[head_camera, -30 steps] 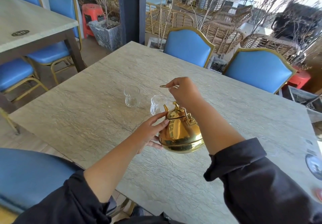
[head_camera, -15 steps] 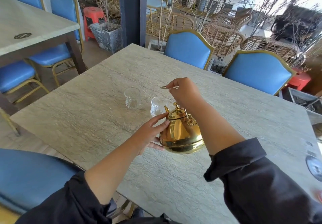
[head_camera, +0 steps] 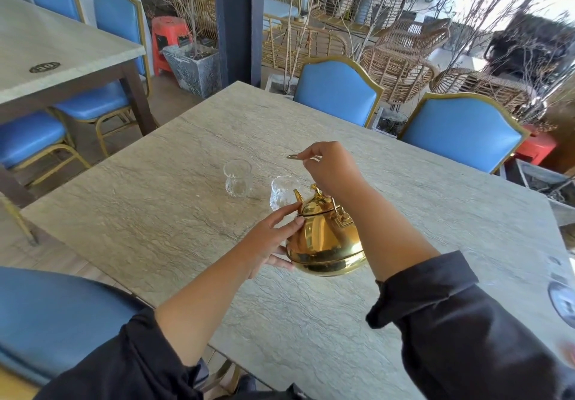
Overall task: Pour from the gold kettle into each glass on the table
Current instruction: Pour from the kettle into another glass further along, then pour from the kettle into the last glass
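Here my right hand (head_camera: pixel 329 166) is closed around the raised handle of the gold kettle (head_camera: pixel 325 238), tipping its spout toward the nearer glass (head_camera: pixel 281 192), maybe just above its rim. My left hand (head_camera: pixel 270 241) lies open, fingers (head_camera: pixel 287 213) flat against the kettle's side. The farther glass (head_camera: pixel 238 178) stands just left on the desk (head_camera: pixel 155 213).

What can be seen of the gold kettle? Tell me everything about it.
The gold kettle is a squat, round, mirror-polished pot that looks like brass-toned metal, with a ridged band low on its body. Its short curved spout points toward the nearer glass. A domed lid with a small knob sits on top. The right hand holds its thin handle overhead; the left hand steadies its side. Whether its base rests on the table is unclear.
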Tool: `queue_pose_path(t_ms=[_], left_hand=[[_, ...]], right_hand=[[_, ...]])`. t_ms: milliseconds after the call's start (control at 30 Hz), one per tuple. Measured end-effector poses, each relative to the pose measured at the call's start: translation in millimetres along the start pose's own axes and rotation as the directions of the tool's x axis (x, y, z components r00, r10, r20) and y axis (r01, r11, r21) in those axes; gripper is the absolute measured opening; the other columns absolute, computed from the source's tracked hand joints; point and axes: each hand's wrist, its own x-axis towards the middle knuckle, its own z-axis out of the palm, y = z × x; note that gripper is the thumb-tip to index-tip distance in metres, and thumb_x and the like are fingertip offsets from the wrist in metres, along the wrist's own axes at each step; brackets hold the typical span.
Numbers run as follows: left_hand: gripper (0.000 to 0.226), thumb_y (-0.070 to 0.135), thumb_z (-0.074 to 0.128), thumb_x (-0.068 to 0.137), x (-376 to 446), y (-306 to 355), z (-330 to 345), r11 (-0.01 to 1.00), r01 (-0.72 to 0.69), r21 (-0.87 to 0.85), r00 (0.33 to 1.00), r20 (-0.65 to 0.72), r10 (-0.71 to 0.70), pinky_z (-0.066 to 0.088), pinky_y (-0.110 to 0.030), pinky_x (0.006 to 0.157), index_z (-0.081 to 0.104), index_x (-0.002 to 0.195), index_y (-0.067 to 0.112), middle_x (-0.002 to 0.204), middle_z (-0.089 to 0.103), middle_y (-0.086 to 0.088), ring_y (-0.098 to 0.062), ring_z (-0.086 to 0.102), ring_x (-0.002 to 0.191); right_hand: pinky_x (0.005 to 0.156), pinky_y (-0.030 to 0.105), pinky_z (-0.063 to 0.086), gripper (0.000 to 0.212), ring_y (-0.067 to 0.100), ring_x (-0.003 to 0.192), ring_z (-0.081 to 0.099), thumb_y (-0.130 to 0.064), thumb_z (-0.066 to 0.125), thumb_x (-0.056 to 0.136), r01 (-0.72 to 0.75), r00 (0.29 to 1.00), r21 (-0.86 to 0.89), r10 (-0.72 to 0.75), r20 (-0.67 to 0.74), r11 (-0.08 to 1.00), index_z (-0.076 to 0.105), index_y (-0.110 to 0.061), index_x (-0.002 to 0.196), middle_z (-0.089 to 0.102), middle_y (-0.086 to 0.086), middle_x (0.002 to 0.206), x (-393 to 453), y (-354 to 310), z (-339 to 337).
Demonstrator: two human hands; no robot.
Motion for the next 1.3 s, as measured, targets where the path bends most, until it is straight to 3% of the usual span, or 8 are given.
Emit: queue_pose_path(t_ms=[133, 233, 367, 467, 567, 833, 1100, 1300], left_hand=[[0.036, 0.041, 0.067, 0.088, 2.8, -3.3, -1.1, 0.999, -0.003, 0.04, 1.0, -0.006, 0.003, 0.062, -0.051, 0.079, 0.056, 0.12, 0.053, 0.133, 0.061, -0.01, -0.037, 0.067, 0.111], [0.036, 0.039, 0.067, 0.09, 3.8, -7.2, -3.3, 0.995, -0.008, 0.096, 1.0, -0.01, 0.009, 0.061, -0.05, 0.083, 0.055, 0.12, 0.055, 0.127, 0.066, -0.007, -0.031, 0.067, 0.112], [0.041, 0.035, 0.065, 0.092, 3.0, -9.8, -4.7, 0.99, -0.016, 0.142, 1.0, -0.002, 0.017, 0.06, -0.037, 0.074, 0.051, 0.127, 0.051, 0.131, 0.062, -0.008, -0.023, 0.064, 0.108], [0.045, 0.036, 0.066, 0.091, 0.0, -12.4, -2.9, 0.985, -0.035, 0.171, 0.999, -0.009, 0.037, 0.058, -0.032, 0.071, 0.05, 0.13, 0.052, 0.135, 0.058, -0.005, -0.011, 0.062, 0.102], [0.045, 0.038, 0.069, 0.089, -4.5, -15.9, 0.9, 0.984, -0.037, 0.173, 0.998, -0.044, 0.045, 0.058, -0.038, 0.081, 0.052, 0.126, 0.056, 0.139, 0.053, -0.003, -0.017, 0.06, 0.114], [0.049, 0.038, 0.067, 0.09, -29.5, -25.6, 2.5, 0.981, -0.042, 0.19, 0.994, -0.089, 0.06, 0.058, -0.033, 0.074, 0.049, 0.134, 0.051, 0.13, 0.057, -0.002, -0.022, 0.059, 0.116], [0.049, 0.038, 0.065, 0.091, -38.9, -22.6, -38.1, 0.974, -0.033, 0.224, 0.996, -0.068, 0.049, 0.06, -0.03, 0.068, 0.048, 0.136, 0.048, 0.11, 0.062, 0.011, -0.005, 0.061, 0.096], [0.054, 0.04, 0.066, 0.09, -32.9, -4.7, -84.4, 0.968, -0.017, 0.25, 0.999, -0.024, 0.024, 0.06, -0.036, 0.076, 0.048, 0.14, 0.047, 0.113, 0.06, 0.008, -0.016, 0.059, 0.105]], right_hand=[[0.029, 0.008, 0.028, 0.025, 0.006, 0.04, 0.043, -0.009, 0.049, 0.092, 0.031, 0.998, 0.007, -0.03, -0.063, 1.0, 0.068, -0.013, 0.108, 0.067, 0.001, 0.113, -10.3, 7.7, 3.7], [0.031, 0.009, 0.03, 0.024, 0.01, 0.044, 0.046, -0.011, 0.05, 0.092, 0.02, 0.995, 0.035, -0.016, -0.103, 0.999, 0.068, -0.016, 0.107, 0.065, 0.001, 0.123, -19.5, 16.7, 8.1], [0.03, 0.01, 0.028, 0.023, 0.021, 0.046, 0.053, -0.013, 0.051, 0.092, -0.001, 0.99, 0.105, 0.017, -0.143, 0.994, 0.067, -0.019, 0.107, 0.07, 0.005, 0.114, -31.6, 30.0, 13.5], [0.03, 0.009, 0.022, 0.023, 0.008, 0.035, 0.034, -0.013, 0.051, 0.093, 0.005, 0.989, 0.176, 0.022, -0.147, 0.984, 0.067, -0.018, 0.109, 0.066, 0.009, 0.073, -39.9, 38.4, 16.4], [0.031, 0.008, 0.021, 0.023, 0.006, 0.031, 0.03, -0.013, 0.052, 0.093, 0.025, 0.987, 0.228, 0.012, -0.16, 0.973, 0.068, -0.019, 0.108, 0.051, 0.0, 0.055, -48.1, 42.6, 15.2], [0.031, 0.009, 0.023, 0.021, 0.004, 0.028, 0.036, -0.016, 0.051, 0.094, 0.059, 0.992, 0.261, -0.027, -0.123, 0.964, 0.066, -0.02, 0.108, 0.051, -0.007, 0.054, -67.2, 37.7, 14.6], [0.035, 0.015, 0.027, 0.02, 0.006, 0.028, 0.032, -0.02, 0.049, 0.096, 0.036, 0.994, 0.251, -0.009, -0.107, 0.967, 0.066, -0.022, 0.108, 0.047, -0.006, 0.05, -65.6, 10.9, 39.7], [0.033, 0.014, 0.025, 0.021, 0.006, 0.027, 0.031, -0.018, 0.05, 0.096, 0.011, 0.986, 0.252, 0.031, -0.164, 0.968, 0.067, -0.02, 0.109, 0.05, -0.008, 0.051, -47.9, -24.8, 67.6]])
